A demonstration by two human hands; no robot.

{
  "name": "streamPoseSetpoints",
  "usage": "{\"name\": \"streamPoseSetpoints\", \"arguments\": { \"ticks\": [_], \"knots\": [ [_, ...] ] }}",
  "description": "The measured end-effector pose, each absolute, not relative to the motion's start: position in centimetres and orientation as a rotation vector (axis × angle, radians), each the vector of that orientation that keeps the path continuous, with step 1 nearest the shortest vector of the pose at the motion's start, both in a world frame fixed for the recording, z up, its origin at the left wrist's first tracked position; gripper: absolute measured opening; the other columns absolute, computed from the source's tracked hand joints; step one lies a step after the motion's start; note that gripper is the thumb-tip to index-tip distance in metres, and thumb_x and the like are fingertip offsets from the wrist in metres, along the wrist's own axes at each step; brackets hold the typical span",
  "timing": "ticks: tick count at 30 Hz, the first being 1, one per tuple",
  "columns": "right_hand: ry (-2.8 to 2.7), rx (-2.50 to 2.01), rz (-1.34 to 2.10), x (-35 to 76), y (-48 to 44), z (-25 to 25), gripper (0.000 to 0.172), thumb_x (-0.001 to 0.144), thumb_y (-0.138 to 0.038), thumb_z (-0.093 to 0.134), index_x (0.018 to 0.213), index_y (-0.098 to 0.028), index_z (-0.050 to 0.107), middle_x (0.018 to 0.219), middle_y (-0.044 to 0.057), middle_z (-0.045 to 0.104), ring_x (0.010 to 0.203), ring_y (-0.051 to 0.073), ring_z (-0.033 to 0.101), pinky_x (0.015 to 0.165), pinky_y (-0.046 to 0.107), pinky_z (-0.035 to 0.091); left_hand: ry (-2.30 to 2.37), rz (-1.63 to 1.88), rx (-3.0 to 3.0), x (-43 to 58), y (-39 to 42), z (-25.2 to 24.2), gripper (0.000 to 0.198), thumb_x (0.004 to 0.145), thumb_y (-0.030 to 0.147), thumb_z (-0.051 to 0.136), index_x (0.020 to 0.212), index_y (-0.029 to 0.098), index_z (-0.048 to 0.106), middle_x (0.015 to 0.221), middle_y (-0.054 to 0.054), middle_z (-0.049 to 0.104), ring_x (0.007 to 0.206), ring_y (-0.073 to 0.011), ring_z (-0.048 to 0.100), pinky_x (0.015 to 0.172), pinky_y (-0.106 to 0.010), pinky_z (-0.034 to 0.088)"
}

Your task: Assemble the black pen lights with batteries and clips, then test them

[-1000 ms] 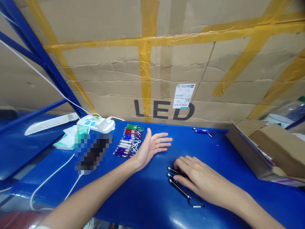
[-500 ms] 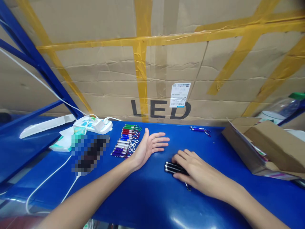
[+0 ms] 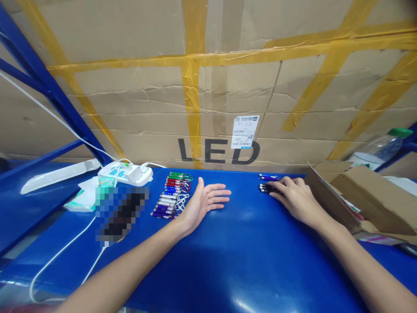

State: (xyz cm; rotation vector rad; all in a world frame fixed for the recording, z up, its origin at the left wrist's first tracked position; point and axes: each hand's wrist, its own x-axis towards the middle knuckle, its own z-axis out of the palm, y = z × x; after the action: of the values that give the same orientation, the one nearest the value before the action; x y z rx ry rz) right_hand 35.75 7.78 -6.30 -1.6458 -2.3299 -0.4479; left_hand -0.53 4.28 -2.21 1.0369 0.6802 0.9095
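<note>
My left hand [image 3: 208, 200] is open with fingers spread, resting on edge beside a column of small metal penlights [image 3: 169, 195] in green, red, blue, silver and purple, with carabiner clips at their right ends. It holds nothing. Farther right, my right hand [image 3: 293, 195] has its fingers closed on black penlights [image 3: 266, 188], whose silver-tipped ends stick out to the left. Just behind them lie blue penlights [image 3: 267, 177], their right ends hidden by my fingers.
An open cardboard box [image 3: 374, 195] stands at the right, a green-capped bottle [image 3: 391, 143] behind it. At the left are a white power strip [image 3: 143, 176], tissues [image 3: 81, 195], a blurred-out dark object [image 3: 122, 215] and white cables. A big taped carton [image 3: 146, 100] forms the back.
My right hand has moved away from me and to the right with the black penlights, from mid-table to beside the blue ones. My left hand has stayed in place.
</note>
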Motion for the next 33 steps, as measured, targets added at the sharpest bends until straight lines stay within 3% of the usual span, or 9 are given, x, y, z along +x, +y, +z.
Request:
{"name": "streamPoseSetpoints", "arguments": {
  "ticks": [8, 16, 21, 27, 33],
  "knots": [
    [-2.256, -1.64, -0.484, 36.9, 8.8, -7.1, 0.043, 0.111, -0.043, 0.042, 0.136, -0.024, 0.071, 0.117, 0.017, 0.068, 0.094, 0.033, 0.052, 0.075, 0.043, 0.044, 0.709, 0.892, 1.059, -0.3, 4.1, -2.0, 0.085, 0.103, 0.083, 0.024, 0.132, 0.016, 0.068, 0.139, -0.018, 0.073, 0.126, -0.0319, 0.068, 0.108, -0.046, 0.049],
    [-2.2, -1.687, -0.483, 36.4, 8.7, -6.7, 0.038, 0.109, -0.035, 0.046, 0.141, -0.026, 0.065, 0.117, 0.016, 0.068, 0.099, 0.034, 0.054, 0.078, 0.042, 0.045, 0.769, 0.879, 1.151, 0.1, 4.6, -2.6, 0.089, 0.095, 0.09, 0.035, 0.124, 0.014, 0.07, 0.127, -0.019, 0.076, 0.105, -0.0279, 0.072, 0.088, -0.037, 0.055],
    [-2.194, -1.716, -0.476, 35.0, 8.1, -6.1, 0.035, 0.109, -0.033, 0.046, 0.139, -0.025, 0.062, 0.115, 0.014, 0.067, 0.1, 0.034, 0.056, 0.075, 0.041, 0.044, 0.832, 0.874, 1.323, 0.6, 4.5, -3.4, 0.084, 0.096, 0.087, 0.042, 0.121, 0.012, 0.071, 0.12, -0.02, 0.076, 0.092, -0.0255, 0.072, 0.074, -0.033, 0.053],
    [-2.152, -1.782, -0.451, 34.0, 7.7, -5.9, 0.033, 0.107, -0.031, 0.042, 0.133, -0.019, 0.06, 0.112, 0.017, 0.066, 0.096, 0.036, 0.055, 0.073, 0.044, 0.045, 0.862, 0.808, 1.527, 0.8, 3.5, -3.5, 0.064, 0.106, 0.072, 0.043, 0.122, 0.016, 0.071, 0.124, -0.015, 0.076, 0.094, -0.0224, 0.071, 0.08, -0.033, 0.05],
    [-2.158, -1.727, -0.361, 33.0, 7.5, -5.7, 0.036, 0.107, -0.034, 0.042, 0.138, -0.021, 0.055, 0.117, 0.016, 0.067, 0.1, 0.036, 0.056, 0.079, 0.046, 0.046, 0.875, 0.79, 1.566, 0.8, 2.9, -2.8, 0.054, 0.104, 0.065, 0.054, 0.121, 0.016, 0.071, 0.119, -0.014, 0.076, 0.096, -0.0225, 0.069, 0.091, -0.036, 0.051]
  ]
}}
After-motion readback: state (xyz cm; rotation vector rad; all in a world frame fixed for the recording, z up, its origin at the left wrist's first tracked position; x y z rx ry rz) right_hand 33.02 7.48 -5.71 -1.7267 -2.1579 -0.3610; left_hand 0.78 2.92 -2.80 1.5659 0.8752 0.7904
